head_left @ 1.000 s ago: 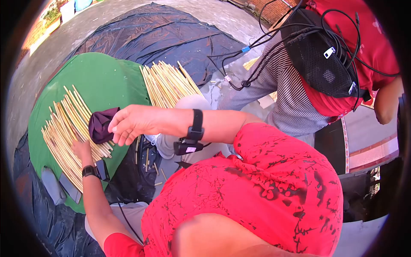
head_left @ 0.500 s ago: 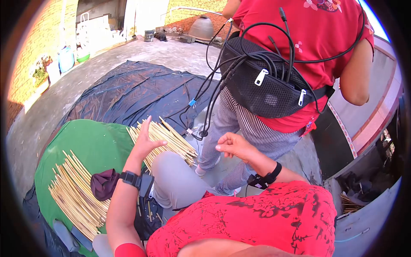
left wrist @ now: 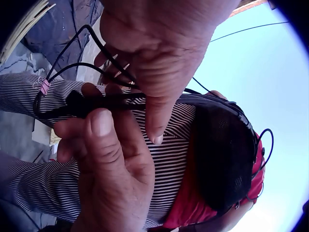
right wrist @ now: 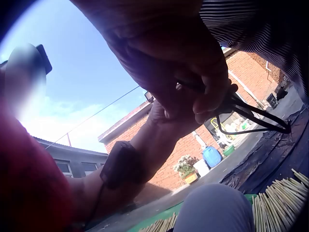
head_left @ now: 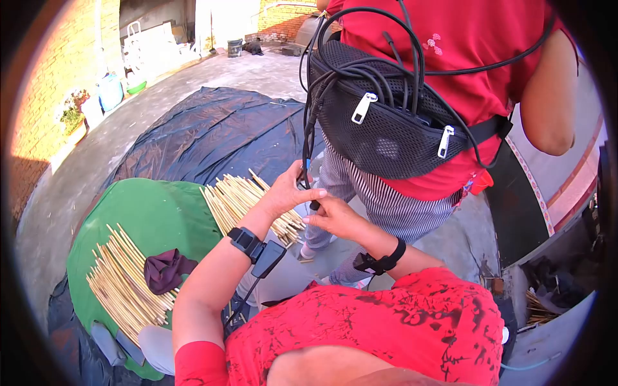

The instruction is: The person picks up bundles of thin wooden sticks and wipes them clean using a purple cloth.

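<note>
Between the curled fingers of the left hand (head_left: 285,194) and right hand (head_left: 337,218), both holding it, runs the black cable bundle (head_left: 308,138). Above the fingertips it passes the bag's (head_left: 386,122) side edge; left of them is open room over the dark sheet (head_left: 212,135). Fingers hide the gripped stretch, and shadow obscures them in the right wrist view.

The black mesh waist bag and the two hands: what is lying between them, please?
Black cables. They run from the waist bag down to the left hand and right hand, as the head view shows.
</note>
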`<control>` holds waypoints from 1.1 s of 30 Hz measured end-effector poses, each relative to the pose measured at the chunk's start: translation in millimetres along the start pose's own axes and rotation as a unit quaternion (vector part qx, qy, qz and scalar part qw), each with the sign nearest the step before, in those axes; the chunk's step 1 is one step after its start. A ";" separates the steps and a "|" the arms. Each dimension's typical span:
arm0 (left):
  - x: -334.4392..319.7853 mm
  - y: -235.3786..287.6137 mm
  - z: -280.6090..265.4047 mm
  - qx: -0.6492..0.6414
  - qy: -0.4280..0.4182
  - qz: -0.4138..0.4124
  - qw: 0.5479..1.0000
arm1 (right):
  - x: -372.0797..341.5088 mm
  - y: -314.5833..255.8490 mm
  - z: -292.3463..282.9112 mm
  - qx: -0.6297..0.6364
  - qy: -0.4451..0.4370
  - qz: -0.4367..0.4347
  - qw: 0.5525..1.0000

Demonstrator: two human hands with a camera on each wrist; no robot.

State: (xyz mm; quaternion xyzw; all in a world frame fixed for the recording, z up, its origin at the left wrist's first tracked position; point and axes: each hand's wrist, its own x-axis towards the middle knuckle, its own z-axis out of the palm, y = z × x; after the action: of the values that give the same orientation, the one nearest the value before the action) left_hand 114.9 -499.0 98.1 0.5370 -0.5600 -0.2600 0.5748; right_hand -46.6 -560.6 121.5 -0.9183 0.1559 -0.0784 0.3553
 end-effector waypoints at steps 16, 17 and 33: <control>-88.5 140.5 19.2 -0.299 0.124 0.027 0.946 | -54.1 -108.4 -23.5 0.066 0.053 -0.200 0.976; -90.4 150.6 20.7 -0.289 0.128 0.061 0.947 | -56.8 -113.3 -26.9 0.063 0.057 -0.200 0.976; -44.5 209.2 47.4 0.086 -0.100 0.370 0.920 | -138.7 -138.2 -110.9 0.196 0.155 -0.231 0.940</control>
State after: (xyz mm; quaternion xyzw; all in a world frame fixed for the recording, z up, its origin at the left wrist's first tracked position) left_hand -2.7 -414.1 262.3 0.3103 -0.7935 -0.0319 0.5225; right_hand -173.3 -486.2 292.1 -0.8179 -0.0252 -0.3285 0.4716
